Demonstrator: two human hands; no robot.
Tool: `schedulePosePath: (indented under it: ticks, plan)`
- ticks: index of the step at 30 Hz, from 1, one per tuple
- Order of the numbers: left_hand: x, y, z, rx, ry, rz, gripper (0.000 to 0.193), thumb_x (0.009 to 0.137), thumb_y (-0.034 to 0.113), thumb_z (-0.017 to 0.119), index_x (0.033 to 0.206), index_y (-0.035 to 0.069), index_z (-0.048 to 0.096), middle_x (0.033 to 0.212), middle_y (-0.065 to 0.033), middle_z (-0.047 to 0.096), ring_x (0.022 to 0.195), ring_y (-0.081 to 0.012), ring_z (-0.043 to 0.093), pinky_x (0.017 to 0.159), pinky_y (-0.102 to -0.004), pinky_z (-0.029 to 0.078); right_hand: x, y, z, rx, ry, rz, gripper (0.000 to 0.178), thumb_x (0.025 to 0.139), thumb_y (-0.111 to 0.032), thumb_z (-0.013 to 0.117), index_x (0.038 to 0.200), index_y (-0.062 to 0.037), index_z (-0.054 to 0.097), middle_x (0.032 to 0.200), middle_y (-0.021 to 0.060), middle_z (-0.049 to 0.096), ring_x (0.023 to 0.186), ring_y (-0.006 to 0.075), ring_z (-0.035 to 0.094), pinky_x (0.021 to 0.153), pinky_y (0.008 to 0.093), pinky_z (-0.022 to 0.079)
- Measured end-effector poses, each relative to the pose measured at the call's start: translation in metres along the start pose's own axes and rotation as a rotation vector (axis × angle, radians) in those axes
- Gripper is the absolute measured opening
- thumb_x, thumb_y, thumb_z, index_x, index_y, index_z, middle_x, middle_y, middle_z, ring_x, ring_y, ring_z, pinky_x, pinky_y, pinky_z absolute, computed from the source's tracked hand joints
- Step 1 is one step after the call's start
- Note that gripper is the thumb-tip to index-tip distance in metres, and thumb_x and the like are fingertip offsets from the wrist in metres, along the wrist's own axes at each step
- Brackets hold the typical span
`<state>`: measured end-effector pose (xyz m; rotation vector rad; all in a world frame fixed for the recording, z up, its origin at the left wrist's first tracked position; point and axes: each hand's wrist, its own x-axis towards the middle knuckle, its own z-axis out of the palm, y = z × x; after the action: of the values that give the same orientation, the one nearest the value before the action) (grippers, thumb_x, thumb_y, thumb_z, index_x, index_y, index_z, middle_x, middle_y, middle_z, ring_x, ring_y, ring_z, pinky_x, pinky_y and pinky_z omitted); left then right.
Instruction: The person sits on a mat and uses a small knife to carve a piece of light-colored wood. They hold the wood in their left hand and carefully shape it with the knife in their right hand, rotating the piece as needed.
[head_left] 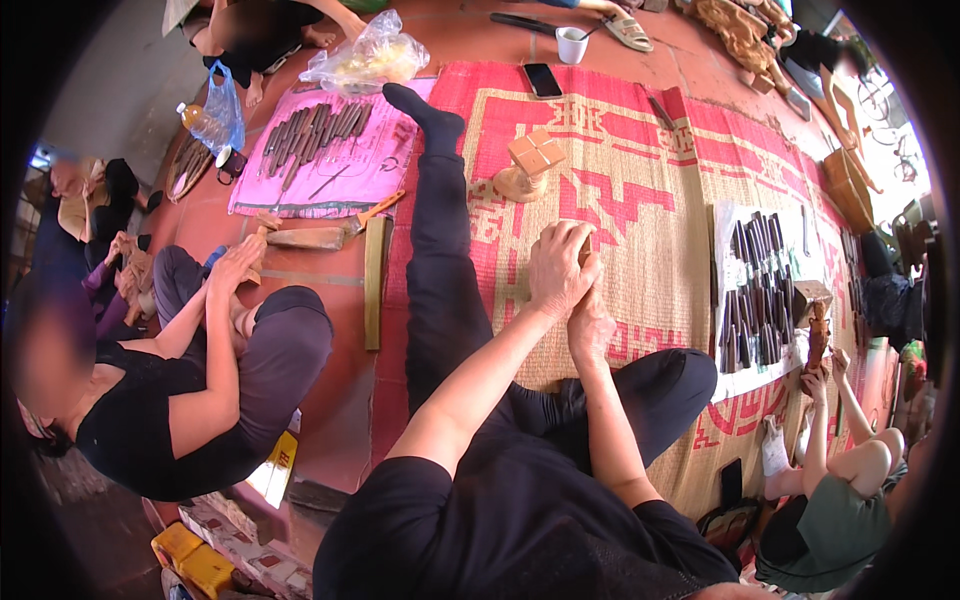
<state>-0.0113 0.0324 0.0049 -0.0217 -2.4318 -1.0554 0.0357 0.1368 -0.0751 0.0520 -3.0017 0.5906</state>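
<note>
My left hand (560, 265) and my right hand (592, 322) are pressed close together above the mat, in front of my lap. Both are closed around a small brown piece that looks like wood (586, 246); only its edge shows between the fingers, so its shape is hidden. Just beyond them, a light wooden block with grooves across its top (537, 152) rests on a round wooden stump (520, 184). My left leg (440, 240) stretches out along the mat's left side, while the right one is folded.
Rows of carving tools lie on a pink sack (300, 195) at left and a white sheet (740, 375) at right. A mallet (310, 238), phone (542, 80) and white cup (571, 46) lie around the red-and-tan mat (640, 250). Other people sit on both sides, handling wooden pieces.
</note>
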Motion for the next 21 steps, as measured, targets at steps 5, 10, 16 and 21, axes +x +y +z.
schedulePosePath:
  ticks: [5, 10, 16, 21]
  plan:
    - [0.005, 0.002, 0.002, 0.0, 0.003, 0.051, 0.034, 0.08, 0.018, 0.062, 0.112, 0.009, 0.064, 0.108, -0.0079, 0.062, 0.103, -0.0292, 0.058, 0.088, -0.0411, 0.05, 0.001, 0.033, 0.034, 0.037, 0.045, -0.034, 0.066, 0.088, -0.011, 0.056, 0.149, -0.0028, 0.034, 0.092, 0.019, 0.069, 0.07, 0.0311, 0.069, 0.06, 0.0411, 0.054]
    - [0.001, 0.001, 0.003, -0.021, -0.023, 0.021, 0.034, 0.078, 0.018, 0.063, 0.111, 0.008, 0.063, 0.109, -0.0089, 0.061, 0.109, -0.0283, 0.056, 0.09, -0.0439, 0.047, 0.014, 0.03, 0.013, 0.016, -0.123, 0.12, 0.062, 0.09, -0.011, 0.053, 0.149, -0.0092, 0.037, 0.095, 0.0167, 0.071, 0.073, 0.0312, 0.07, 0.063, 0.0392, 0.055]
    - [0.001, -0.005, -0.002, -0.043, -0.012, 0.03, 0.034, 0.079, 0.018, 0.062, 0.111, 0.008, 0.063, 0.11, -0.0088, 0.061, 0.107, -0.0287, 0.057, 0.089, -0.0441, 0.048, 0.02, 0.014, -0.003, 0.082, 0.076, -0.131, 0.056, 0.089, -0.01, 0.059, 0.144, -0.016, 0.047, 0.103, 0.0115, 0.069, 0.078, 0.0281, 0.07, 0.064, 0.0393, 0.055]
    - [0.0, -0.004, -0.003, -0.025, 0.009, 0.076, 0.034, 0.078, 0.016, 0.064, 0.111, 0.007, 0.063, 0.112, -0.0084, 0.062, 0.107, -0.0279, 0.058, 0.089, -0.0417, 0.05, 0.027, 0.041, 0.002, 0.062, -0.017, -0.027, 0.056, 0.089, -0.01, 0.057, 0.142, -0.0265, 0.051, 0.098, 0.0087, 0.071, 0.076, 0.0285, 0.07, 0.066, 0.0387, 0.056]
